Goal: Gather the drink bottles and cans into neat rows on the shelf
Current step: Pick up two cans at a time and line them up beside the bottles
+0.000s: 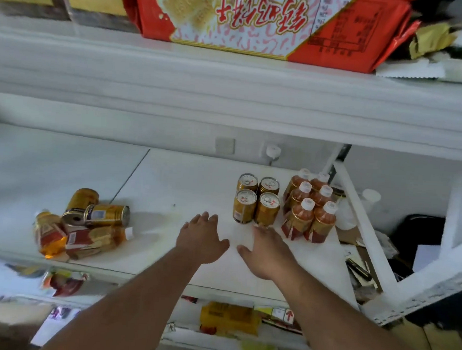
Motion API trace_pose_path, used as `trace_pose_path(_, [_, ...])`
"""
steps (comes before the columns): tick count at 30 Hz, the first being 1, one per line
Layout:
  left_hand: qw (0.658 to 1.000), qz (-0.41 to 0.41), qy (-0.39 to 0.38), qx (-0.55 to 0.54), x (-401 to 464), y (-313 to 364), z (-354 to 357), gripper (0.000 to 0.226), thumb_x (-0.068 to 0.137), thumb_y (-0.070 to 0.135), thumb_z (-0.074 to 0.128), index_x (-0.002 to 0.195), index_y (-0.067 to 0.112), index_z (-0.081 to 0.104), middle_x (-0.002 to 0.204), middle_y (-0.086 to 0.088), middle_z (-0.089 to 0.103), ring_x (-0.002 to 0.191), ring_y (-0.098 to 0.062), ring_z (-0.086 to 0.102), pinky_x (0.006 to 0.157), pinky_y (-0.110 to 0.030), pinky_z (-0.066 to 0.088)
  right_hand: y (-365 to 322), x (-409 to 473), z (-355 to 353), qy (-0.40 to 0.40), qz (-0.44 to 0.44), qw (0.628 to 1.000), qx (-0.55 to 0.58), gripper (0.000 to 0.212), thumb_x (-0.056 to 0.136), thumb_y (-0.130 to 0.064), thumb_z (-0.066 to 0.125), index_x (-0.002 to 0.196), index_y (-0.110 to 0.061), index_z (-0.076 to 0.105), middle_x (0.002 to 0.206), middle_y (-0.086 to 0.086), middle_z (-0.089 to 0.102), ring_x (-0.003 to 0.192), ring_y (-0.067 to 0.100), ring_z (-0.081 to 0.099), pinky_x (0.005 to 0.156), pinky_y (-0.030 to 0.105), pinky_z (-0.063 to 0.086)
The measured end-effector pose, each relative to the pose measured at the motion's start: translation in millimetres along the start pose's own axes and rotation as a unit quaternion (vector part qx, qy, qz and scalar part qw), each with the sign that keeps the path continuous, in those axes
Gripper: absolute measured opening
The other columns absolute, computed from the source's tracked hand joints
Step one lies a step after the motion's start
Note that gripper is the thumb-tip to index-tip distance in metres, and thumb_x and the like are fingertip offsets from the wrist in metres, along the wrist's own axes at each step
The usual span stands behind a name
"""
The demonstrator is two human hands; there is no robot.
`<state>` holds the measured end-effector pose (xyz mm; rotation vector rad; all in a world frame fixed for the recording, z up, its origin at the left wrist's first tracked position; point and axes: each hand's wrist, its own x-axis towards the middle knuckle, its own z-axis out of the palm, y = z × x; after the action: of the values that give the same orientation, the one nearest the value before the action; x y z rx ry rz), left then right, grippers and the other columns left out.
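Bottles and cans occupy a white shelf (169, 187): six upright bottles (310, 206) in two rows at right, four upright gold cans (256, 199) in a square just left of them, and a toppled heap of bottles and cans (83, 222) at far left. Left hand (201, 240) and right hand (268, 253), both spread flat and empty, hover near the gold cans.

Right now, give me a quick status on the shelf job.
Left hand and right hand open, empty, over the shelf. Four cans and six bottles upright in rows. Toppled pile at left not yet gathered. Nothing blocking.
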<state>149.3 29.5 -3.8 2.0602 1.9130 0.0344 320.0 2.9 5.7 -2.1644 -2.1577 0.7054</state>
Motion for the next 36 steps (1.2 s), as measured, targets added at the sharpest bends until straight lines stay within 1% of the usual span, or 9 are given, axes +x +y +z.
trace_pose_path(2, [1.0,-0.017,0.007,-0.007,-18,1,-1,0.079,0.089,0.056,0.051,0.154,0.017,0.026,0.16,-0.007,0.026,0.147,-0.026,0.024,0.117,-0.042,0.026,0,-10,0,-0.014,-0.022,0.999,-0.023,0.079,0.102,-0.058,0.042,0.162,-0.014,0.019,0.17,0.008,0.015,0.157,0.027,0.01,0.125,0.042,0.017])
trace_pose_path(5, [0.999,-0.041,0.003,-0.009,-49,4,0,0.079,0.09,0.056,0.05,0.155,0.019,0.025,0.162,-0.007,0.024,0.148,-0.026,0.023,0.117,-0.042,0.025,1,-28,0,-0.029,-0.043,0.998,-0.022,0.078,0.103,-0.059,0.04,0.164,-0.016,0.015,0.172,0.005,0.009,0.158,0.026,0.005,0.124,0.041,0.012])
trace_pose_path(15, [0.996,-0.09,-0.005,-0.016,-143,-6,12,0.08,0.091,0.053,0.052,0.156,0.018,0.022,0.162,-0.007,0.022,0.148,-0.025,0.022,0.115,-0.04,0.029,-12,-89,37,-0.071,-0.079,0.994,0.029,0.077,0.102,-0.056,0.044,0.163,-0.017,0.017,0.171,0.005,0.014,0.156,0.026,0.013,0.124,0.042,0.019])
trace_pose_path(23, [0.99,-0.13,0.046,-0.034,-195,-57,-3,0.076,0.09,0.053,0.053,0.153,0.017,0.03,0.157,-0.006,0.031,0.142,-0.027,0.032,0.11,-0.043,0.034,-72,-120,50,-0.065,-0.141,0.988,0.018,0.077,0.101,-0.057,0.046,0.16,-0.014,0.024,0.166,0.007,0.026,0.151,0.027,0.025,0.121,0.041,0.026])
trace_pose_path(27, [0.986,-0.145,0.044,-0.065,-216,-98,-11,0.08,0.088,0.053,0.054,0.154,0.018,0.027,0.161,-0.005,0.026,0.144,-0.029,0.028,0.114,-0.046,0.034,-115,-130,60,-0.049,-0.149,0.987,0.027,0.069,0.1,-0.053,0.05,0.155,-0.014,0.035,0.157,0.007,0.04,0.143,0.027,0.038,0.116,0.04,0.035])
trace_pose_path(29, [0.984,-0.148,0.045,-0.085,-227,-123,-17,0.075,0.084,0.051,0.054,0.15,0.021,0.035,0.155,-0.004,0.035,0.14,-0.028,0.034,0.11,-0.047,0.038,-139,-137,67,-0.049,-0.143,0.988,0.031,0.066,0.099,-0.052,0.052,0.152,-0.015,0.038,0.152,0.006,0.045,0.138,0.027,0.043,0.112,0.04,0.038])
trace_pose_path(32, [0.982,-0.149,0.058,-0.105,-246,-161,-24,0.062,0.082,0.048,0.055,0.139,0.024,0.046,0.141,0.0,0.048,0.127,-0.024,0.044,0.101,-0.044,0.046,-175,-145,84,-0.051,-0.145,0.988,0.03,0.061,0.096,-0.053,0.054,0.145,-0.018,0.045,0.141,0.006,0.053,0.127,0.027,0.05,0.105,0.041,0.044])
trace_pose_path(34, [0.982,-0.143,0.062,-0.105,-255,-187,-24,0.063,0.087,0.046,0.056,0.144,0.023,0.042,0.146,-0.001,0.044,0.13,-0.023,0.044,0.102,-0.039,0.044,-198,-150,96,-0.051,-0.141,0.988,0.032,0.057,0.094,-0.054,0.054,0.139,-0.018,0.05,0.133,0.005,0.056,0.12,0.027,0.053,0.1,0.041,0.047])
trace_pose_path(36, [0.982,-0.144,0.062,-0.108,-264,-210,-23,0.066,0.089,0.047,0.056,0.148,0.023,0.037,0.151,0.001,0.04,0.135,-0.023,0.042,0.102,-0.037,0.042,-218,-155,106,-0.048,-0.139,0.989,0.031,0.057,0.094,-0.055,0.054,0.137,-0.018,0.051,0.132,0.005,0.057,0.12,0.027,0.053,0.099,0.04,0.047])
